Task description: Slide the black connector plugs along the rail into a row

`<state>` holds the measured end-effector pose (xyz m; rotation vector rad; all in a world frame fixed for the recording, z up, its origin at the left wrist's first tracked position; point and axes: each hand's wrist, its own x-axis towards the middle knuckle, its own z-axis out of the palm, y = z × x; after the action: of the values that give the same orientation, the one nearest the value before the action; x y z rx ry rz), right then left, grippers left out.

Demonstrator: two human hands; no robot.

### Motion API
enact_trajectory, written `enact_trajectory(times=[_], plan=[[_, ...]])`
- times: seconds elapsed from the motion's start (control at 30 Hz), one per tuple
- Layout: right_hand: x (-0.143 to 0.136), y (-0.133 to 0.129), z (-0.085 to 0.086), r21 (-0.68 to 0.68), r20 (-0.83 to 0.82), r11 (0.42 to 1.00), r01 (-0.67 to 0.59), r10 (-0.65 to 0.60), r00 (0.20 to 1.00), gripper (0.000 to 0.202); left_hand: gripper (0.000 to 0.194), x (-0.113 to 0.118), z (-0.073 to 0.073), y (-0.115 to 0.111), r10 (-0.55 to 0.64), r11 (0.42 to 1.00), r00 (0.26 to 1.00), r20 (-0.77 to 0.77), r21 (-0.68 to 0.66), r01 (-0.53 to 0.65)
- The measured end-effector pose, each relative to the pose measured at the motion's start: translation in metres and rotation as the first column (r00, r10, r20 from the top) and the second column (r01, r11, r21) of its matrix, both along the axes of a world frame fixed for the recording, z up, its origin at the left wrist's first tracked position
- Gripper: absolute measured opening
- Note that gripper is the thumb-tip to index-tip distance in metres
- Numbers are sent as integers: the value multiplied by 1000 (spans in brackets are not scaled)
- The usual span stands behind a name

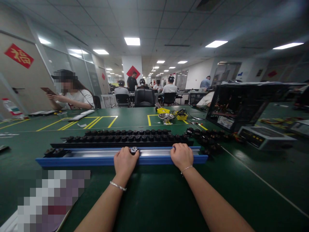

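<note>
A long blue rail with a silvery inner channel lies crosswise before me on the green table. My left hand is closed at the rail's middle, fingers on a small black block with a pale, patterned top. The block sits at the channel; whether it is seated there I cannot tell. Farther right, my right hand wraps over the rail's edges, its fingertips hidden behind. Some black blocks sit in the rail's left end. Just behind it, a black rail runs parallel, with rows of similar black pieces.
Loose black pieces are heaped right of the rails, near a metal power supply box and an open computer case. A metal bowl and yellow bins stand behind. A person sits at the far left.
</note>
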<state>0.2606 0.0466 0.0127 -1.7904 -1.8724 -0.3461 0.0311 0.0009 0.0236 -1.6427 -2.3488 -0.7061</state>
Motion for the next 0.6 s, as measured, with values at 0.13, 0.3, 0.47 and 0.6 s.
enact_trajectory(times=[0.13, 0.3, 0.47, 0.6], plan=[[1, 0, -1, 0, 4, 1000, -6, 6, 1000, 22, 34, 1, 1, -2, -17, 1000, 1000, 10, -12, 17], [0, 1, -1, 6, -7, 1000, -8, 8, 1000, 23, 35, 1, 1, -2, -19, 999, 999, 26, -25, 20], [0, 1, -1, 6, -12, 1000, -10, 10, 1000, 22, 35, -1, 1, -2, -44, 999, 998, 35, -6, 44], [0, 1, -1, 0, 1, 1000, -3, 3, 1000, 22, 33, -1, 1, -3, -41, 999, 998, 42, -24, 42]])
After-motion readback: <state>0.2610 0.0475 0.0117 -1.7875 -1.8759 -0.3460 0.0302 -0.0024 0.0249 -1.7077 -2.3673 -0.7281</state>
